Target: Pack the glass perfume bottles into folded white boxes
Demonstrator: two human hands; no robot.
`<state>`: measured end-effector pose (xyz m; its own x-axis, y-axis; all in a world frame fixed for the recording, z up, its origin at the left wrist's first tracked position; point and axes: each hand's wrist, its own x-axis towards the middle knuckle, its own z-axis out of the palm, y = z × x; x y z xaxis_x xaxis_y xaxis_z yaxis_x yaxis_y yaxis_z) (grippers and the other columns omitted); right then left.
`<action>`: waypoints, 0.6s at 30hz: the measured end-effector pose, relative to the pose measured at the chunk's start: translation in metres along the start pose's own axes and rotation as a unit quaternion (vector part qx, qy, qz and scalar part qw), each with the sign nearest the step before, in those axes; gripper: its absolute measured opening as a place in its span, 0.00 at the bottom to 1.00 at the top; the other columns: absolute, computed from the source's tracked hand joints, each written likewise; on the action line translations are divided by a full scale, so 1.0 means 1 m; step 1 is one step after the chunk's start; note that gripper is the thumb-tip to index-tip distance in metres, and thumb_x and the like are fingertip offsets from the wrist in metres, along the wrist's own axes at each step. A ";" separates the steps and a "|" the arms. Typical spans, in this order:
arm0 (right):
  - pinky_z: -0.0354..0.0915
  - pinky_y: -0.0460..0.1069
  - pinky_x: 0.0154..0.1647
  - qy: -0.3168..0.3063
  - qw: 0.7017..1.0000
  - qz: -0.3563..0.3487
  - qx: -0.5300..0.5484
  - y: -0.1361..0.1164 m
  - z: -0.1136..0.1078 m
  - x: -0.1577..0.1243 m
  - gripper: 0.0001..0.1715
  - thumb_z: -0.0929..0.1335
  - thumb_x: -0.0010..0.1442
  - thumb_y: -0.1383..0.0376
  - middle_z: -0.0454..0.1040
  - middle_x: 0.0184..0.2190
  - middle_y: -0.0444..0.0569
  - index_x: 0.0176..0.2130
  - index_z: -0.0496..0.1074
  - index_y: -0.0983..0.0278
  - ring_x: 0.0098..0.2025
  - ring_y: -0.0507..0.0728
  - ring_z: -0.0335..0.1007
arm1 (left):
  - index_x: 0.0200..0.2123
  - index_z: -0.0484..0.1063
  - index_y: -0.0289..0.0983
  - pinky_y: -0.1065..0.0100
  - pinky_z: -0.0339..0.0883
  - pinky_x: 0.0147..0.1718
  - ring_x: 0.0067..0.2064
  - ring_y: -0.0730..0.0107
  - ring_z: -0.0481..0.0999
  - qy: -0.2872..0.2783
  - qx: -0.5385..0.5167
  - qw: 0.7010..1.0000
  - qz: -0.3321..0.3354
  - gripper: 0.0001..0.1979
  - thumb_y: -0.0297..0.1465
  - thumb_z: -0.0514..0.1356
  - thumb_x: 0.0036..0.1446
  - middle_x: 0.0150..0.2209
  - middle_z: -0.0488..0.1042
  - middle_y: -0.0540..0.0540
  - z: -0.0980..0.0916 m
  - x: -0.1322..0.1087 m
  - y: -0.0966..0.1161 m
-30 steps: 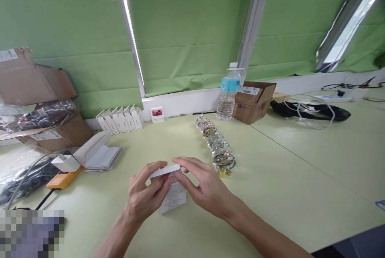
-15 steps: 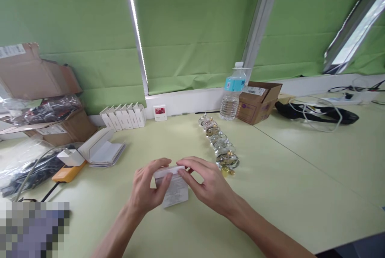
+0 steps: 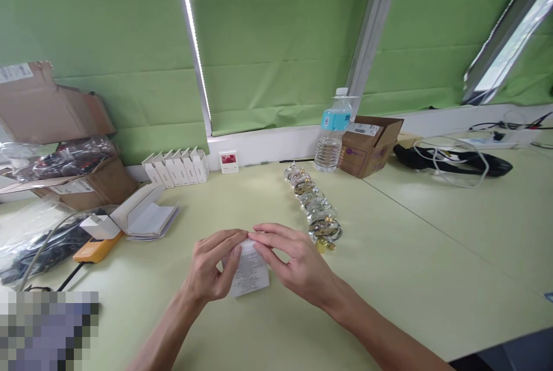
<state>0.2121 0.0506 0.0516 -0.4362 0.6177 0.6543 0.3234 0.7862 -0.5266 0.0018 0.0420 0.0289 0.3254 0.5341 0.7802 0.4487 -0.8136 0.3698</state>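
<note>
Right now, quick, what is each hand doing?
Left hand: closed on the small white cardboard box with printed text.
Right hand: closed on the same box, fingers pinching its top edge.

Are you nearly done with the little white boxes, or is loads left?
Probably partway. A row of white boxes stands finished-looking at the back of the table. The left hand and right hand pinch the top of one more small box. A stack of flat cartons and a line of shiny pieces lie untouched, so plenty seems left.
</note>
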 end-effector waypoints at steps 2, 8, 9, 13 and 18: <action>0.71 0.50 0.53 -0.002 1.000 0.005 0.000 0.001 0.000 0.000 0.15 0.65 0.68 0.64 0.78 0.49 0.49 0.51 0.77 0.59 0.49 0.55 0.75 | 0.51 0.74 0.37 0.66 0.72 0.40 0.45 0.64 0.78 0.006 -0.015 1.000 -0.003 0.18 0.20 0.54 0.60 0.46 0.78 0.40 -0.001 0.001 0.001; 0.71 0.50 0.52 -0.006 0.999 0.035 0.005 0.001 0.000 0.002 0.15 0.66 0.68 0.62 0.79 0.48 0.48 0.50 0.78 0.57 0.48 0.55 0.76 | 0.44 0.80 0.39 0.67 0.70 0.40 0.43 0.65 0.79 0.011 -0.079 0.987 -0.139 0.14 0.28 0.53 0.65 0.43 0.81 0.43 0.001 0.006 0.006; 0.71 0.50 0.51 -0.007 0.999 0.041 0.007 0.000 0.000 0.002 0.15 0.65 0.68 0.62 0.79 0.47 0.47 0.50 0.78 0.57 0.47 0.55 0.76 | 0.44 0.80 0.39 0.67 0.69 0.40 0.43 0.64 0.79 0.001 -0.098 0.979 -0.180 0.14 0.31 0.53 0.66 0.43 0.81 0.43 0.001 0.007 0.006; 0.71 0.49 0.49 -0.012 0.998 0.058 0.011 0.000 -0.001 0.003 0.15 0.65 0.68 0.61 0.79 0.45 0.47 0.50 0.78 0.56 0.45 0.55 0.76 | 0.53 0.74 0.41 0.66 0.68 0.38 0.39 0.63 0.78 -0.048 -0.177 0.937 -0.299 0.18 0.38 0.53 0.65 0.44 0.81 0.45 -0.001 0.010 0.006; 0.71 0.49 0.44 -0.025 0.997 0.066 0.019 -0.001 -0.001 0.003 0.16 0.64 0.69 0.61 0.79 0.44 0.45 0.52 0.77 0.53 0.42 0.55 0.76 | 0.55 0.71 0.42 0.66 0.67 0.41 0.44 0.61 0.77 -0.077 -0.246 0.904 -0.340 0.19 0.39 0.54 0.64 0.49 0.79 0.46 -0.007 0.015 0.008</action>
<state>0.2113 0.0523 0.0548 -0.4338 0.7139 0.5497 0.3498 0.6957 -0.6274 0.0043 0.0418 0.0468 0.2415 0.9445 0.2226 0.1770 -0.2684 0.9469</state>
